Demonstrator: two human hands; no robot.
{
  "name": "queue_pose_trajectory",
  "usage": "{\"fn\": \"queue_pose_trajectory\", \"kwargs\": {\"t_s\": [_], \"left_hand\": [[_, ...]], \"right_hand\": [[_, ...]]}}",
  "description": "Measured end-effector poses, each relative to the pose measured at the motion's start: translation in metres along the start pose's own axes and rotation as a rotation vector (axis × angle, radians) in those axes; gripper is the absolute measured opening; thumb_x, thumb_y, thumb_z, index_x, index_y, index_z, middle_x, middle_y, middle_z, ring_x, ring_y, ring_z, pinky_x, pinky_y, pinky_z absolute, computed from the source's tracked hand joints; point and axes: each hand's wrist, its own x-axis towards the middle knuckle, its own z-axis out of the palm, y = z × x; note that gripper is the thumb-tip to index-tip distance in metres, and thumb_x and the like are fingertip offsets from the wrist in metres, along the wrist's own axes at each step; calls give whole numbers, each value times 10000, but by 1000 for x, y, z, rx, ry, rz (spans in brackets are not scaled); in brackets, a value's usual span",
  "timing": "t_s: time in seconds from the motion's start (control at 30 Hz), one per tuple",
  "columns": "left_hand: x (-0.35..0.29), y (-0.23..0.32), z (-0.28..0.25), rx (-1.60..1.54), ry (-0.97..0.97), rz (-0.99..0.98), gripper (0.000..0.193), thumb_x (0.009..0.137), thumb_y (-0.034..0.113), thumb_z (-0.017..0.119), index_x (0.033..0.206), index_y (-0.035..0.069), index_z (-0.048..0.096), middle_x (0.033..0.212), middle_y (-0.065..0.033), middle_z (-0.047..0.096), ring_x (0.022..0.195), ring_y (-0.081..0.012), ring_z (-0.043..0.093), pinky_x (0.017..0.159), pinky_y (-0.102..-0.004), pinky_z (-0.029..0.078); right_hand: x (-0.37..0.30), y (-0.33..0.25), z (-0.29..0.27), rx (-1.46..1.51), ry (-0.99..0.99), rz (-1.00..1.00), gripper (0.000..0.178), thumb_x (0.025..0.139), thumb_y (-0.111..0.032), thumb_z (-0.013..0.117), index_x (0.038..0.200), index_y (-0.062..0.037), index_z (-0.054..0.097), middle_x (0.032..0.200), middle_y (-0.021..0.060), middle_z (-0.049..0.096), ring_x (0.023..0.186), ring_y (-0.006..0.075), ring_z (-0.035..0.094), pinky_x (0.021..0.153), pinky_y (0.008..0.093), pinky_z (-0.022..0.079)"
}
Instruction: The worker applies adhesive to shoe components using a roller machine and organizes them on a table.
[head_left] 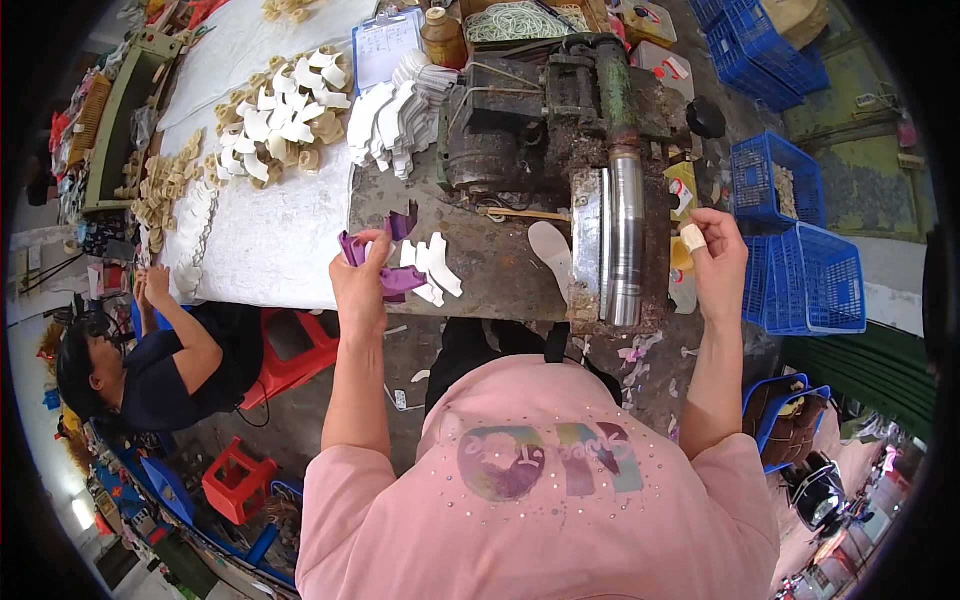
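Observation:
My left hand (362, 280) is closed around folded purple strips of thin sheet material (400, 280) at the table's front edge. Another dark purple piece (402, 220) shows just beyond its fingers. Right beside it on the table lie several white curved cut pieces (436, 265). To the right of the machine hovers my right hand (720, 260), its fingers loosely bent and apart with nothing visible in them. A cream wrapping (693, 237) covers its thumb tip. Between my hands stands a greasy machine (520, 120) with a shiny metal roller (626, 240).
White stacked pieces (385, 125), a clipboard (385, 50), a brown bottle (441, 38) and a box of cord (525, 25) lie beyond. A white sole-shaped piece (549, 250) rests by the roller. Blue crates (820, 280) stand right; a co-worker (170, 360) sits left beside red stools (237, 483).

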Motion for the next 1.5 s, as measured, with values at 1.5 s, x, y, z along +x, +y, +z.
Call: {"fn": "queue_pose_trajectory", "kwargs": {"t_s": [1.5], "left_hand": [[-70,31,111,-553,-692,-103,317,978,313,422,1061,17,496,677,-17,417,658,-141,401,638,-304,344]], "right_hand": [[-201,146,-160,-1043,20,676,300,732,-160,620,1027,-112,631,1192,129,487,1189,306,400,990,538,296]]}}
